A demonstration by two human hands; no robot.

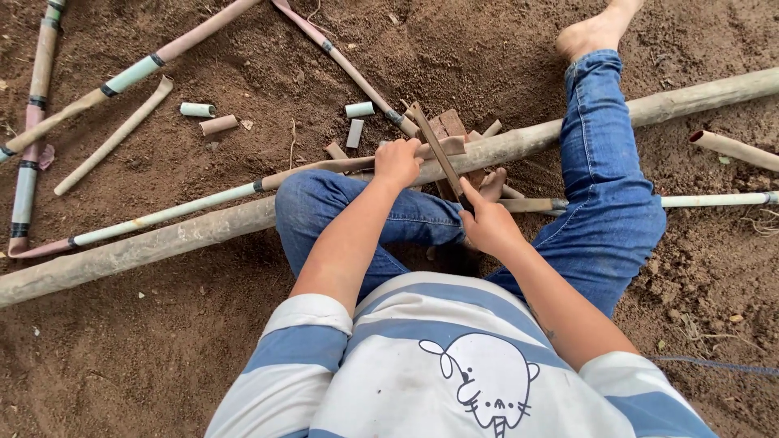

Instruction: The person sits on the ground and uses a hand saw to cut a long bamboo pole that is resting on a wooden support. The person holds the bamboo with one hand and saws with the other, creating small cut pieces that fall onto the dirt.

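Observation:
I sit on bare soil with my legs in blue jeans over a long thick pole (pixel 146 243). My left hand (pixel 397 161) grips a thin cane (pixel 203 203) with pale green and pink sections, holding it against the pole. My right hand (pixel 487 223) is closed on the handle of a long flat blade (pixel 434 146), which slants up across the cane just right of my left hand. A reddish brick (pixel 448 124) lies behind the blade.
Short cut cane pieces (pixel 197 109) lie on the soil beyond the pole. More long banded canes (pixel 122 81) lie at the upper left, another cane (pixel 714 199) at the right. My bare foot (pixel 592 32) rests at the top right.

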